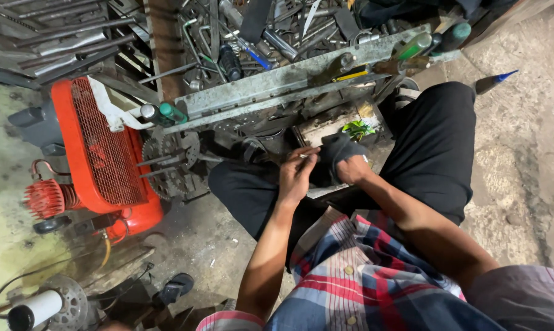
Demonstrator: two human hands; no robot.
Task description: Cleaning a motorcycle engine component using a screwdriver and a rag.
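I sit on the floor with black trousers and a plaid shirt. My right hand (352, 170) grips a dark cloth (337, 153) bunched between my knees. My left hand (296, 174) holds a small dark metal part against the cloth; the part is mostly hidden by my fingers and the cloth. A ring shows on one left finger. Both hands meet above an open tray of parts (326, 129).
A red air compressor (102, 156) stands at the left beside a toothed sprocket (166, 162). A long grey metal rack (289, 79) holds screwdrivers and tools. Scrap rods and wrenches pile behind it. A black sandal (174, 288) lies on the concrete floor.
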